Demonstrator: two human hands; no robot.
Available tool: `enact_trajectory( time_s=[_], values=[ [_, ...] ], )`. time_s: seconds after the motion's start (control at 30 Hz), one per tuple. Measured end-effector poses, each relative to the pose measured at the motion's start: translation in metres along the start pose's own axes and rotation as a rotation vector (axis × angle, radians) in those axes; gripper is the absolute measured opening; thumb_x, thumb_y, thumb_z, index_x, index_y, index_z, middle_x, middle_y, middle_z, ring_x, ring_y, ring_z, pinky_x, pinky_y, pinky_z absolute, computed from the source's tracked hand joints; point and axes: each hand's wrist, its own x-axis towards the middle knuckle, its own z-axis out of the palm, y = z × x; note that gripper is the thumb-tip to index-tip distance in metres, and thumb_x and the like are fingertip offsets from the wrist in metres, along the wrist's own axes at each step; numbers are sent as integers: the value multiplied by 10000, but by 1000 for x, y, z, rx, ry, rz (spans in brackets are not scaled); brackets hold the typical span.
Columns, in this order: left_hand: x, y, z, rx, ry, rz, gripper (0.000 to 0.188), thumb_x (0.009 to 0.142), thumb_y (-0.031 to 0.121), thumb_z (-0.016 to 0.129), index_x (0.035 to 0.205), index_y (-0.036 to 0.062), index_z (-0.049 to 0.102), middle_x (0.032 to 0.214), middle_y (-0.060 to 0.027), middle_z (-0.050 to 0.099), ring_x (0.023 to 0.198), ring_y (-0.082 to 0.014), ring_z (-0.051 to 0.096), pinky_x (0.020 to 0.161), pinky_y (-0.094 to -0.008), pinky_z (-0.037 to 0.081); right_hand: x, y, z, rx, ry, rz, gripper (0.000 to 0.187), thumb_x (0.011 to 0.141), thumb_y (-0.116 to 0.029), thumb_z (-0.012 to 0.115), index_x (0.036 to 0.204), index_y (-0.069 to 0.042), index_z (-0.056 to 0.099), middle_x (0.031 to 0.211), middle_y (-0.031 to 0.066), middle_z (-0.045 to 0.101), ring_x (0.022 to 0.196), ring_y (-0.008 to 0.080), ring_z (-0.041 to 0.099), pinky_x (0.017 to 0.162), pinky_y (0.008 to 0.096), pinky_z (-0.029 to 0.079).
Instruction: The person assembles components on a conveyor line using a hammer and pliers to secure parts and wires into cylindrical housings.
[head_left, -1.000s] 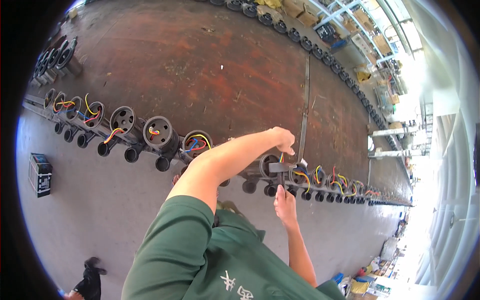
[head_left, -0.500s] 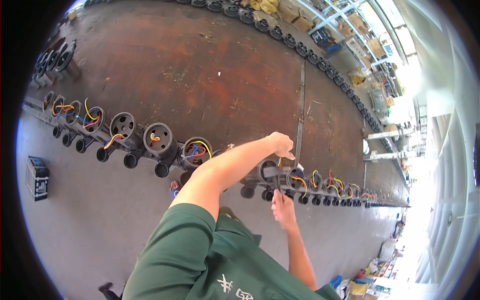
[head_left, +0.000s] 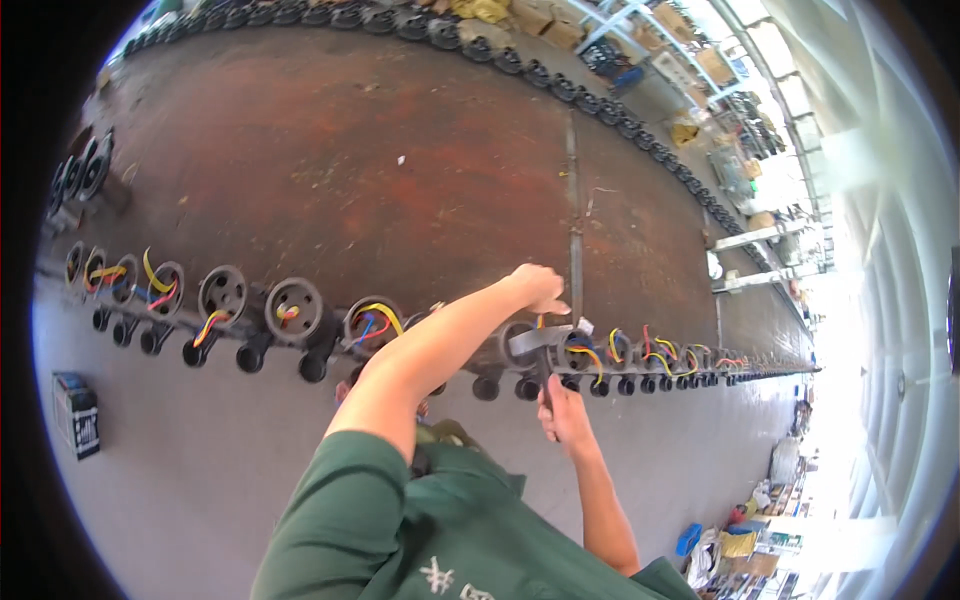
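From up here I see my left hand [head_left: 535, 285] reaching across to about one o'clock of centre, fingers curled down and pinching at the wire ends on top of a round grey motor housing [head_left: 528, 345] in the long row [head_left: 290, 315] along the edge of the rust-brown steel table [head_left: 350, 170]. My right hand [head_left: 566, 412] comes up from five o'clock, clenched round the dark handle of a tool [head_left: 545, 372] whose tip points up into that same housing — I cannot tell what kind of tool it is, since the working end is hidden behind the casting. The housing sits just right of centre, touching its neighbours; those toward three o'clock carry yellow, red and blue leads [head_left: 610, 350], and those toward nine o'clock show similar coloured wires [head_left: 372, 322] spilling from their open faces. A small dark box [head_left: 76, 412] lies on the grey floor at eight o'clock, well apart. My worry is the tool tip: with the hands so close together, a slip could jab the left fingertips [head_left: 550, 305] or nick the insulation on a lead. The left forearm [head_left: 440, 345] also hangs over the neighbouring housings — a careless drag could snag their loose wires and pull them out of place.
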Motion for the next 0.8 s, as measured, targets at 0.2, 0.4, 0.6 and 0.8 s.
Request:
enact_trajectory(
  time_s=[0.2, 0.4, 0.6, 0.8],
  values=[
    [-3, -15, 5, -58, -31, -56, 719, 899, 696, 554, 847, 12, 769, 899, -245, 729, 916, -433, 705, 799, -517, 562, 24, 52, 8, -247, 216, -452, 518, 1080, -479, 438, 805, -54, 547, 594, -2, 498, 488, 103, 469, 463, 305, 373],
    [-5, -9, -2, -67, -38, -168, 727, 911, 681, 566, 747, -6, 737, 753, -242, 683, 794, -428, 685, 722, -497, 553, 21, 16, -22, -124, -41, -260, 515, 1065, -432, 469, 827, 3, 610, 606, 57, 530, 575, 160, 558, 567, 359, 448],
    [-14, 8, -9, 4, 90, -277, 754, 926, 651, 578, 621, -37, 631, 576, -244, 543, 608, -434, 590, 577, -496, 465, 55, 42, -44, -503, -34, -475, 543, 1033, -476, 506, 886, 26, 651, 751, 264, 647, 747, 450, 631, 669, 469, 481],
    [-44, 66, -7, 174, 402, -320, 354, 904, 348, 712, 757, 26, 696, 819, -134, 605, 934, -336, 581, 804, -426, 470, 47, 27, -105, -95, -346, -461, 488, 1035, -450, 528, 904, -11, 697, 682, 139, 639, 635, 282, 606, 624, 408, 462]
  ],
)
